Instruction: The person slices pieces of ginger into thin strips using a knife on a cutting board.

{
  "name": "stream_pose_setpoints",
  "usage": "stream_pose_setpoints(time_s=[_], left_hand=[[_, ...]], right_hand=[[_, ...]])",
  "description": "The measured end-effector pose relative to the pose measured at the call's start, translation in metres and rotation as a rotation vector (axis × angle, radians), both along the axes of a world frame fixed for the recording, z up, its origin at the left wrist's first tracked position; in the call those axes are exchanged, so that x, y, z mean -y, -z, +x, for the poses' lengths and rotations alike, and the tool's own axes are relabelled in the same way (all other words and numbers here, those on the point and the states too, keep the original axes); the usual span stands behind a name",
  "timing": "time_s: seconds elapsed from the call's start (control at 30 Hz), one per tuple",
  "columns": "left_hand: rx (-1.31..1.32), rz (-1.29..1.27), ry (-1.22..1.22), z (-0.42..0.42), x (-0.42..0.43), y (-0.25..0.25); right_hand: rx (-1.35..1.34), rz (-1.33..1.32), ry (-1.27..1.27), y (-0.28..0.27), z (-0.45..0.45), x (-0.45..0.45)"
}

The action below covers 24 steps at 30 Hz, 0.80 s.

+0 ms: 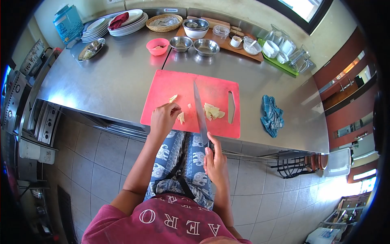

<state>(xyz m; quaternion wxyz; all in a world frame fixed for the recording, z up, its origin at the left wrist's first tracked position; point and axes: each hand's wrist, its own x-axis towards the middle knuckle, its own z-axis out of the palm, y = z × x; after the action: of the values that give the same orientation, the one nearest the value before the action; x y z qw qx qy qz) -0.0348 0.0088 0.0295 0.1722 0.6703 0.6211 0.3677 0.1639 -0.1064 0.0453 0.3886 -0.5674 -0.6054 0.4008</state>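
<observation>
My right hand (215, 160) is wrapped round the handle of a long kitchen knife (199, 105), whose blade points away from me over the red cutting board (170, 85). On the left part of the board, my left hand (164, 118) has its fingers curled together. A pale yellow piece (181, 118) is right by its fingertips; whether they grip it or something smaller is hidden. Another pale piece (173, 98) lies just beyond the knuckles. To the right of the blade sits a small pile of pale yellow cut pieces (213, 112).
Beyond the board stand a pink bowl (157, 46) and two steel bowls (206, 47). A crumpled blue cloth (272, 116) lies to the right. Farther back are stacked plates (128, 24), a basket (164, 22) and glassware (298, 59). A metal dish (92, 49) is at left.
</observation>
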Motion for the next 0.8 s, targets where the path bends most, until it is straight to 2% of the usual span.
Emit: stream_pose_setpoints(time_s=[0.07,0.13,0.3,0.57,0.67,0.8], left_hand=[[0.098,-0.053,-0.01,-0.002,0.007,-0.003],[0.091,-0.031,0.003,-0.003,0.01,0.004],[0.148,0.02,-0.004,0.001,0.011,0.015],[0.24,0.017,-0.033,0.008,0.009,0.025],[0.257,0.02,-0.036,0.01,0.01,0.026],[0.201,0.003,-0.062,0.016,0.014,0.021]], right_hand=[[-0.003,0.051,-0.015,0.009,-0.002,0.001],[0.009,0.067,-0.036,0.013,-0.004,0.002],[0.1,-0.043,-0.107,0.003,-0.008,0.002],[0.168,-0.019,-0.112,-0.006,-0.015,0.003],[0.198,0.046,-0.086,-0.002,-0.018,0.005],[0.232,-0.04,-0.127,-0.015,-0.019,0.004]])
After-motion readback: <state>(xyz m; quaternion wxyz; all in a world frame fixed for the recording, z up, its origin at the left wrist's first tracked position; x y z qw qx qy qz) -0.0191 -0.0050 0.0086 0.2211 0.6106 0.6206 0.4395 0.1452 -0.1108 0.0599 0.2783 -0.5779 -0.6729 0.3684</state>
